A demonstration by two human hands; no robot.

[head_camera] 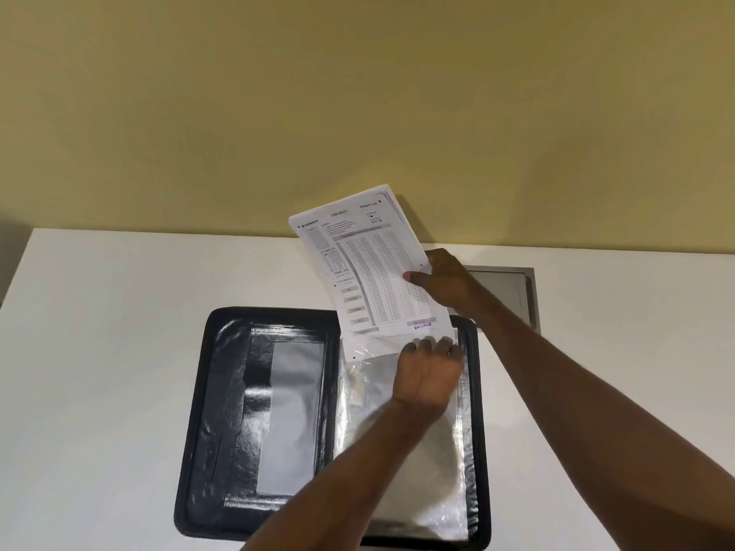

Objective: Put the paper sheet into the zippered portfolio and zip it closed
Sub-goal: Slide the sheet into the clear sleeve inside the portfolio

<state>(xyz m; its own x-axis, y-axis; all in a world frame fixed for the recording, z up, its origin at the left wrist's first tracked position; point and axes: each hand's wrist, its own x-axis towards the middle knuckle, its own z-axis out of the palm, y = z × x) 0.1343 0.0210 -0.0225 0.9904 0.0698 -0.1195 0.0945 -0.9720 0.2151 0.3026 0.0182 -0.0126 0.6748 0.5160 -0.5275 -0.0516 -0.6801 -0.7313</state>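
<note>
Two bare hands work over an open portfolio (222,391) lying flat on a white surface (99,351) against a yellow wall (358,93). The right hand (445,284) grips a printed sheet (370,268) at its right edge, thumb pressed on the printed face, the other fingers hidden behind the paper. The sheet stands nearly upright and tilts slightly left, its top edge rising in front of the wall. Its lower edge sits at the mouth of a clear plastic sleeve (366,423) that fills the portfolio's right half; how far the paper has entered the sleeve cannot be told. A purple stamp reading "ENTERED" shows near the sheet's lower right corner.

The left hand (427,375) reaches across from the lower left and rests on the sleeve's top edge, fingers (425,346) curled at the opening just below the sheet; whether they pinch the plastic or only press it cannot be told. The left forearm crosses the lower part of the portfolio.

The portfolio's left half shows glossy black lining with a tall clear window pocket (290,415). A dark zippered border runs round the case, fully unzipped. Behind the right wrist, a grey rectangular panel (505,288) lies set into the surface near the wall.
</note>
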